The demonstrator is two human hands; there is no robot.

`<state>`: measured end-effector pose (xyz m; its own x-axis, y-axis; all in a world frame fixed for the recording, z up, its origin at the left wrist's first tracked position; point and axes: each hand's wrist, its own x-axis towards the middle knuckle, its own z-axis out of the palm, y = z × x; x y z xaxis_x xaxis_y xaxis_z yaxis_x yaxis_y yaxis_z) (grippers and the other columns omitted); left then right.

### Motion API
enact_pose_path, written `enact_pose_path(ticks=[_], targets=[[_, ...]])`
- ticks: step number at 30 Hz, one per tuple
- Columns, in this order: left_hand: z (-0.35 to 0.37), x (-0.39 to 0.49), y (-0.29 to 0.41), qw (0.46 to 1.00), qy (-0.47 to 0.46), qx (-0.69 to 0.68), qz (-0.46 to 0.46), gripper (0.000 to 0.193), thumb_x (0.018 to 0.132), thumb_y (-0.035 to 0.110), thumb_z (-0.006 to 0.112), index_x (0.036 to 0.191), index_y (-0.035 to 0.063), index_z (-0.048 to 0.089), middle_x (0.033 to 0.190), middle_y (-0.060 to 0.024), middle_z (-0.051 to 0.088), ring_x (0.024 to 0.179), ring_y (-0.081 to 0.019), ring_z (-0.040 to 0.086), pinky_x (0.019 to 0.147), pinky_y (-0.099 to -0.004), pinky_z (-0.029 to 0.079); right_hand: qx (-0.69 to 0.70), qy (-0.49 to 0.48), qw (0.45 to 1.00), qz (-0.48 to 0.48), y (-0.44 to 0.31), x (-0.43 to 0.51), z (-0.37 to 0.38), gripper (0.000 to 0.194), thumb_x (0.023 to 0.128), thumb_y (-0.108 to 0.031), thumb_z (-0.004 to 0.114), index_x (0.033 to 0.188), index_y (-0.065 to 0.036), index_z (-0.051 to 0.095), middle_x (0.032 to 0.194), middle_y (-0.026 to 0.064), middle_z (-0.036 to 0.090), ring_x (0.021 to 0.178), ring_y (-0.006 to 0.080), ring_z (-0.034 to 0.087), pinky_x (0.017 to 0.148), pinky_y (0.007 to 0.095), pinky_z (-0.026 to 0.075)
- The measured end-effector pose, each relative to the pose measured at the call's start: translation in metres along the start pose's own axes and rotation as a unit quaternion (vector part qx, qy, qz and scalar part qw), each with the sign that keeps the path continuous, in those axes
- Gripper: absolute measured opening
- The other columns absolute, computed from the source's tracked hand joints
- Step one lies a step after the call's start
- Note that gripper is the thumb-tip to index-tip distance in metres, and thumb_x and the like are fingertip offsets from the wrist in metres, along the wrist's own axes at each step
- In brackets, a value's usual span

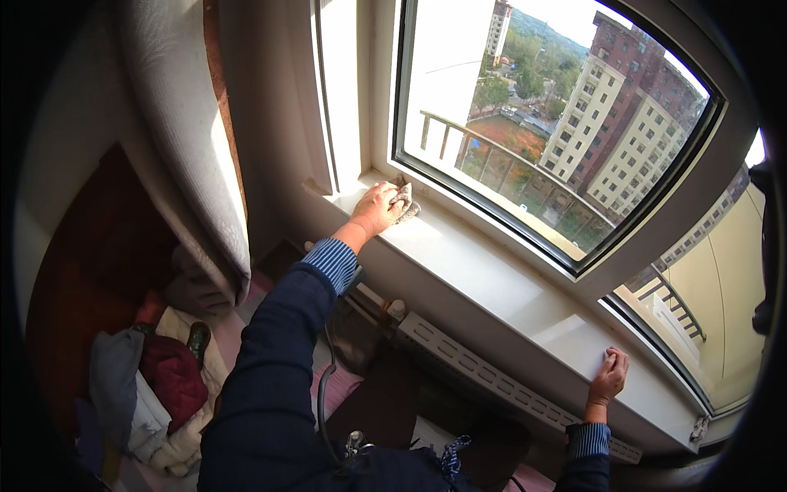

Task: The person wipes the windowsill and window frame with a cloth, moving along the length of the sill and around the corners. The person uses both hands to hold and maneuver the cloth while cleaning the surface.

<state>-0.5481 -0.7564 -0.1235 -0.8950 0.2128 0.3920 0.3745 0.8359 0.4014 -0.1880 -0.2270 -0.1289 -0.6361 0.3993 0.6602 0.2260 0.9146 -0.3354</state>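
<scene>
My left hand (376, 208) is closed around a crumpled patterned cloth (404, 206), which touches the left end of the white windowsill (486, 270), close to the corner of the window frame (384, 138). Towards the sill's right part, my right hand (609, 376) rests at its front edge with the fingers curled; no object shows in it. A second small crumpled cloth (699, 428) lies at the far right end of the sill.
A white radiator (486, 369) runs below the sill. A pale curtain (184, 123) hangs at the left. Clothes, among them a dark red garment (169, 381), lie in a heap at lower left. Beyond the glass are a railing (510, 163) and tall buildings.
</scene>
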Motion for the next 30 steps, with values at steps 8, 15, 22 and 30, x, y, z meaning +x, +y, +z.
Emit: enact_pose_path(ticks=[8,15,22,30], targets=[[0.023,0.013,0.006,0.985,0.057,0.107,-0.12,0.041,0.097,0.035,0.054,0.125,0.0073,0.066,0.149,-0.0216,0.043,0.147,-0.0378,0.028,0.123,-0.0455,0.022,-0.002,0.006,1.0,0.005,0.001,0.0,0.001,0.016,0.093,-0.005,0.049,0.092,-0.001,0.064,0.101,0.0134,0.066,0.099,0.0313,0.062,0.09,0.0393,0.049],[0.015,-0.009,0.014,0.997,0.038,0.064,0.001,0.035,0.097,0.03,0.052,0.119,0.0062,0.066,0.135,-0.0155,0.058,0.137,-0.0286,0.045,0.122,-0.0506,0.022,-0.001,0.014,1.0,-0.005,0.0,0.0,0.001,0.016,0.093,-0.005,0.049,0.092,-0.001,0.064,0.099,0.0133,0.067,0.097,0.0316,0.062,0.09,0.0395,0.049],[0.019,-0.009,0.019,0.996,0.036,0.082,-0.024,0.042,0.099,0.037,0.047,0.125,0.0085,0.065,0.143,-0.0141,0.051,0.143,-0.0277,0.037,0.124,-0.0529,0.015,-0.021,0.009,1.0,0.009,0.0,0.001,0.002,0.019,0.096,-0.01,0.048,0.089,-0.002,0.064,0.098,0.0108,0.067,0.096,0.0294,0.062,0.088,0.0383,0.049],[0.019,-0.009,0.017,0.997,0.03,0.072,-0.013,0.043,0.101,0.035,0.044,0.127,0.0077,0.064,0.147,-0.0113,0.049,0.144,-0.0274,0.037,0.124,-0.0527,0.016,-0.015,0.0,1.0,0.005,-0.002,0.002,0.001,0.023,0.097,-0.012,0.047,0.086,-0.001,0.063,0.096,0.0122,0.066,0.095,0.0299,0.061,0.087,0.0384,0.049]])
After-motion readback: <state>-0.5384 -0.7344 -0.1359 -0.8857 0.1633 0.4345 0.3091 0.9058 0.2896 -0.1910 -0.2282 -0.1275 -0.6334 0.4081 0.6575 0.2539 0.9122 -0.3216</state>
